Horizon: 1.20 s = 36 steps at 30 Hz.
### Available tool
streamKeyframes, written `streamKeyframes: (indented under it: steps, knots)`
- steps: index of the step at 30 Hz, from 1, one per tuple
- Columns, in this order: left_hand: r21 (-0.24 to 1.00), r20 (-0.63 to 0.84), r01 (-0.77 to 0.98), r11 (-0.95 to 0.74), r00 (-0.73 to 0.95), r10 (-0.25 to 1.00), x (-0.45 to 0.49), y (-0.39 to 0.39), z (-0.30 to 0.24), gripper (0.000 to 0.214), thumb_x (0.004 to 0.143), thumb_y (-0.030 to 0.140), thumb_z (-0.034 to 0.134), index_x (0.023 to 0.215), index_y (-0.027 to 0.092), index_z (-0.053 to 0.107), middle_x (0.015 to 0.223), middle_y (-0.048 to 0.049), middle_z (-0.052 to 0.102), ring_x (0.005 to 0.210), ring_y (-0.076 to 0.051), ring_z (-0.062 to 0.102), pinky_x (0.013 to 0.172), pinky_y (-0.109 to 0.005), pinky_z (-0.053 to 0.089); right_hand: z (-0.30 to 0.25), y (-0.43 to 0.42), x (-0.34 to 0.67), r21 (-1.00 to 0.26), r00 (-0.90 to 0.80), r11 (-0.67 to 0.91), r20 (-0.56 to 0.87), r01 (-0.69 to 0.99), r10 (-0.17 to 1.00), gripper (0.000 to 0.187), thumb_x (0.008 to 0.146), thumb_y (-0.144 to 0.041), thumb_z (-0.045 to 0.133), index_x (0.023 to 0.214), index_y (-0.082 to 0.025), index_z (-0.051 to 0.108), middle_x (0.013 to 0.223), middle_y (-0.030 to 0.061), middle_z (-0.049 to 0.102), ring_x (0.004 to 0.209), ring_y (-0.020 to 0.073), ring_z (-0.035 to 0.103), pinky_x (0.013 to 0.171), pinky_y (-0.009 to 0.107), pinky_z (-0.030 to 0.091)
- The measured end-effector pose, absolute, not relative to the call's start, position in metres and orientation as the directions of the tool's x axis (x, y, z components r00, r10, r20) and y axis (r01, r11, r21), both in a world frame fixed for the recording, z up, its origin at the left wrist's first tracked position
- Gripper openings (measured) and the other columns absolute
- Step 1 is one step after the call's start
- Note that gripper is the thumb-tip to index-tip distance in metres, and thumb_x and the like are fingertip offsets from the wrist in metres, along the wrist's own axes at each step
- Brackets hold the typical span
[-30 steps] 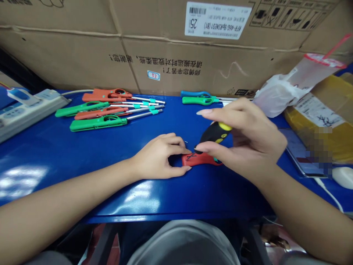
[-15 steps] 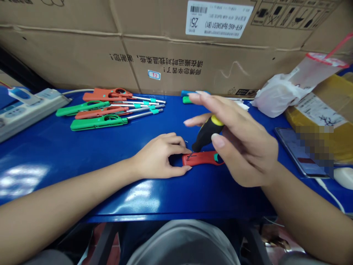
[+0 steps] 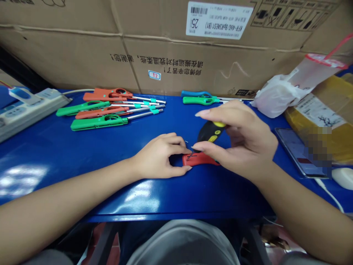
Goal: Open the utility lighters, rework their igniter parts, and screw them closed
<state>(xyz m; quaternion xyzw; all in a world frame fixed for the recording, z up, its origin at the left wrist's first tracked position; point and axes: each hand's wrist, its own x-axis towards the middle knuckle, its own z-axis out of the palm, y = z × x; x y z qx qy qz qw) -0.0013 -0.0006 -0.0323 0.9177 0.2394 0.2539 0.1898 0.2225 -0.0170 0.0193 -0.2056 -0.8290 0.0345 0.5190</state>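
A red lighter body [image 3: 199, 159] lies flat on the blue table [image 3: 82, 154], close to me. My left hand [image 3: 160, 156] pinches its left end between thumb and fingers and presses it down. My right hand [image 3: 239, 141] is closed round a black and yellow screwdriver [image 3: 210, 132], fingers on the handle. The screwdriver's tip rests on the left part of the red body.
Several long green and orange lighters [image 3: 110, 108] lie at the back left, a blue and a green one [image 3: 198, 97] at the back middle. Cardboard boxes [image 3: 165, 44] wall off the rear. A power strip [image 3: 24, 108] is left; a plastic bag [image 3: 286, 88], a phone [image 3: 299, 151] and a mouse [image 3: 342, 176] are right.
My right hand spread its fingers off the screwdriver handle, then closed round it again, turning the tool. My left hand and the red body have stayed put.
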Motion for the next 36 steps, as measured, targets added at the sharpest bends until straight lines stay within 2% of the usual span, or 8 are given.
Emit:
streamKeyframes:
  steps: [7, 10, 12, 15, 21, 25, 31, 36]
  knots:
    - [0.477, 0.379, 0.339, -0.811, 0.754, 0.537, -0.002, -0.001, -0.032, 0.027, 0.086, 0.036, 0.078, 0.107, 0.018, 0.079, 0.100, -0.0066, 0.076, 0.092, -0.024, 0.069, 0.089, -0.041, 0.054, 0.022, -0.023, 0.222, -0.458, -0.425, 0.860, 0.749, 0.225, 0.509, 0.046, 0.099, -0.022, 0.061, 0.144, -0.031, 0.060, 0.133, 0.0057, 0.070, 0.103, 0.0218, 0.073, 0.093, 0.041, 0.064]
    - [0.474, 0.376, 0.343, -0.811, 0.754, 0.539, -0.001, -0.002, -0.032, 0.025, 0.085, 0.034, 0.079, 0.105, 0.019, 0.079, 0.097, -0.0049, 0.075, 0.090, -0.023, 0.069, 0.084, -0.038, 0.054, 0.023, -0.023, 0.221, -0.322, -0.372, 0.905, 0.832, 0.280, 0.411, 0.044, 0.091, -0.026, 0.077, 0.134, -0.027, 0.068, 0.104, 0.0042, 0.075, 0.091, 0.0188, 0.070, 0.084, 0.035, 0.063]
    - [0.484, 0.367, 0.347, -0.803, 0.753, 0.546, -0.001, -0.002, -0.031, 0.024, 0.085, 0.034, 0.079, 0.104, 0.020, 0.079, 0.098, -0.0050, 0.075, 0.092, -0.023, 0.069, 0.085, -0.038, 0.054, 0.026, -0.024, 0.222, -0.240, -0.410, 0.921, 0.840, 0.306, 0.355, 0.040, 0.096, -0.025, 0.070, 0.136, -0.019, 0.068, 0.109, 0.0085, 0.074, 0.097, 0.0199, 0.069, 0.088, 0.037, 0.062]
    - [0.491, 0.365, 0.347, -0.799, 0.751, 0.550, -0.001, -0.002, -0.031, 0.022, 0.086, 0.035, 0.078, 0.102, 0.020, 0.079, 0.100, -0.0059, 0.076, 0.095, -0.024, 0.070, 0.091, -0.040, 0.054, 0.029, -0.027, 0.223, -0.328, -0.506, 0.914, 0.761, 0.238, 0.405, 0.049, 0.101, -0.012, 0.050, 0.149, -0.017, 0.055, 0.139, 0.0128, 0.066, 0.111, 0.0225, 0.070, 0.099, 0.044, 0.060]
    - [0.493, 0.370, 0.338, -0.802, 0.753, 0.544, -0.001, -0.002, -0.032, 0.022, 0.085, 0.033, 0.079, 0.101, 0.019, 0.078, 0.098, -0.0053, 0.075, 0.092, -0.023, 0.069, 0.086, -0.038, 0.055, 0.025, -0.025, 0.220, -0.174, -0.440, 0.902, 0.826, 0.396, 0.352, 0.035, 0.098, -0.023, 0.065, 0.133, -0.025, 0.067, 0.099, 0.0049, 0.071, 0.096, 0.0208, 0.069, 0.085, 0.039, 0.064]
    - [0.486, 0.357, 0.346, -0.803, 0.760, 0.543, -0.002, -0.001, -0.032, 0.025, 0.086, 0.035, 0.078, 0.105, 0.019, 0.078, 0.100, -0.0064, 0.075, 0.094, -0.024, 0.069, 0.089, -0.040, 0.055, 0.020, -0.020, 0.221, -0.193, -0.534, 0.898, 0.748, 0.395, 0.395, 0.049, 0.105, -0.017, 0.043, 0.153, -0.023, 0.048, 0.120, 0.0100, 0.068, 0.109, 0.0229, 0.067, 0.098, 0.047, 0.061]
    - [0.499, 0.349, 0.346, -0.795, 0.759, 0.549, -0.001, -0.002, -0.029, 0.020, 0.085, 0.032, 0.079, 0.100, 0.019, 0.078, 0.102, -0.0066, 0.075, 0.095, -0.024, 0.069, 0.089, -0.040, 0.055, 0.017, -0.018, 0.221, -0.138, -0.428, 0.903, 0.845, 0.407, 0.322, 0.042, 0.094, -0.030, 0.072, 0.135, -0.027, 0.061, 0.099, 0.0044, 0.069, 0.095, 0.0237, 0.068, 0.089, 0.047, 0.064]
    - [0.479, 0.361, 0.355, -0.803, 0.754, 0.549, -0.001, -0.003, -0.031, 0.022, 0.086, 0.035, 0.078, 0.101, 0.019, 0.078, 0.100, -0.0059, 0.076, 0.095, -0.024, 0.069, 0.090, -0.040, 0.055, 0.017, -0.021, 0.219, -0.208, -0.507, 0.901, 0.769, 0.379, 0.391, 0.035, 0.102, -0.016, 0.049, 0.134, -0.020, 0.063, 0.124, 0.0115, 0.063, 0.119, 0.0253, 0.065, 0.101, 0.048, 0.059]
